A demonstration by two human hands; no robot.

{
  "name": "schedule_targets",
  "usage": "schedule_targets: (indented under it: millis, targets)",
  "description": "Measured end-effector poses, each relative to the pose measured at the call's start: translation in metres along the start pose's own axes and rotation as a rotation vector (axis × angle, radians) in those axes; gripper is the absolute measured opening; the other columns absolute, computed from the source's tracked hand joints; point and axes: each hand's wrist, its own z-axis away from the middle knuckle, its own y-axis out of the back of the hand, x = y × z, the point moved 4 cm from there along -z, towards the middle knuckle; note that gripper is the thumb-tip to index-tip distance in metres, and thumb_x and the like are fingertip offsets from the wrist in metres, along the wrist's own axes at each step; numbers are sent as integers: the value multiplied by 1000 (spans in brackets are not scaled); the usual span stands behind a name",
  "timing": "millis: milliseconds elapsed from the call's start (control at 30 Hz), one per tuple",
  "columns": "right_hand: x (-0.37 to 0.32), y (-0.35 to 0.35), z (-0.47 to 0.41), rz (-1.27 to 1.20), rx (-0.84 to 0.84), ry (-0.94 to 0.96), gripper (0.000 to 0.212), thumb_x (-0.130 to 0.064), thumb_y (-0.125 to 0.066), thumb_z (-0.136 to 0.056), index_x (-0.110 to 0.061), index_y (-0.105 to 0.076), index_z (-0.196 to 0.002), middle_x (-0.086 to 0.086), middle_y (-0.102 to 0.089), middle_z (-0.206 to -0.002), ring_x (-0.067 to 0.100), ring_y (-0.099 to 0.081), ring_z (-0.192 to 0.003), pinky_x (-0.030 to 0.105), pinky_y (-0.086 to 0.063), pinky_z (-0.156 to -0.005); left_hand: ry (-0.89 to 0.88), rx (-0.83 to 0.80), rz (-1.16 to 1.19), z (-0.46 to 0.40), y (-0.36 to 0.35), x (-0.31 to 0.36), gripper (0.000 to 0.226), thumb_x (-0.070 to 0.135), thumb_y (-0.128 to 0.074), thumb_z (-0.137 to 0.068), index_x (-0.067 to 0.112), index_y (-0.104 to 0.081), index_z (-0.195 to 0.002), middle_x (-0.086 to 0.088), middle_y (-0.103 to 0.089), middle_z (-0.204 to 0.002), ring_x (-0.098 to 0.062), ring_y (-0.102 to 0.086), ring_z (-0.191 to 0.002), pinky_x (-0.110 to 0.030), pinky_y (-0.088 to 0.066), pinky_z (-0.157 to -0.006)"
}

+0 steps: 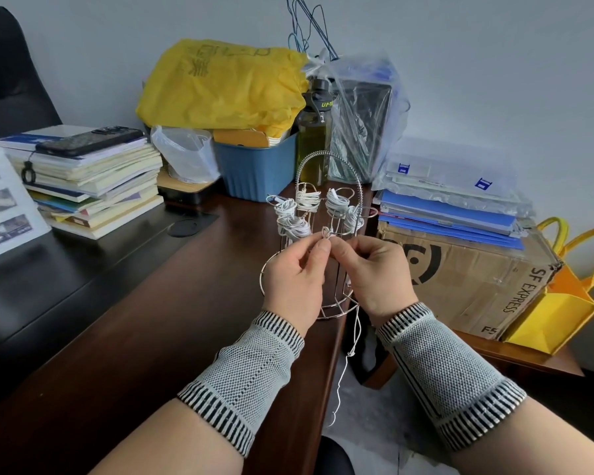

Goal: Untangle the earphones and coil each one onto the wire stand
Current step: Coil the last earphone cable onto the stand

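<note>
A chrome wire stand (pixel 326 159) with an arched handle stands near the right edge of the brown desk. Several white earphone coils (pixel 307 199) hang wound on its hooks. Just in front of the stand, my left hand (pixel 294 279) and my right hand (pixel 378 272) meet and together pinch a small knot of white earphone cable (pixel 326 232) between thumbs and fingertips. The rest of that cable (pixel 352 351) hangs down below my right hand, past the desk edge, with another knot partway down.
A stack of books with a black phone (pixel 90 142) lies at the left. Behind the stand are a blue bin (pixel 254 169), a yellow bag (pixel 220 87) and a bottle (pixel 314 132). A cardboard box (pixel 470 269) with blue folders stands on the right.
</note>
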Motion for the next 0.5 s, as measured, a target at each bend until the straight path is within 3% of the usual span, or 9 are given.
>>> schedule_targets:
  millis: [100, 200, 300, 400, 500]
  targets:
    - [2, 3, 2, -41, 6, -22, 44, -31, -69, -86, 5, -59, -62, 7, -48, -53, 12, -39, -50, 27, -36, -51, 17, 23, 35, -1, 0, -2, 11, 23, -63, -93, 22, -72, -99, 14, -47, -43, -1, -43, -43, -13, -40, -49]
    - [0, 6, 1, -18, 30, -23, 42, -29, -69, -86, -1, -57, -58, 0, -43, -49, 8, -35, -47, 24, -33, -50, 13, 37, 46, -2, -1, -5, 17, 22, -64, -92, 17, -73, -105, 16, -49, -44, 0, -45, -44, -12, -41, -52]
    - [-2, 5, -1, -33, 37, -17, 41, -27, -69, -86, 1, -57, -60, 10, -49, -54, 15, -38, -51, 29, -34, -52, -10, 42, 37, -1, -1, -3, 20, 20, -63, -93, 15, -72, -110, 14, -56, -52, 2, -48, -48, -12, -45, -55]
    - [-3, 3, -1, -45, 34, -29, 40, -25, -69, -87, 2, -58, -59, 12, -51, -55, 16, -40, -51, 30, -35, -53, -39, 88, 41, -1, 2, -2, 21, 19, -65, -91, 19, -73, -111, 11, -73, -87, 4, -65, -74, -20, -54, -77]
    - [-3, 3, 0, -50, 34, -31, 40, -24, -69, -87, 1, -57, -58, 9, -50, -53, 14, -40, -50, 28, -36, -53, -79, 135, 27, -1, 3, 0, 17, 16, -67, -90, 25, -74, -103, 19, -71, -93, 2, -68, -89, -19, -53, -84]
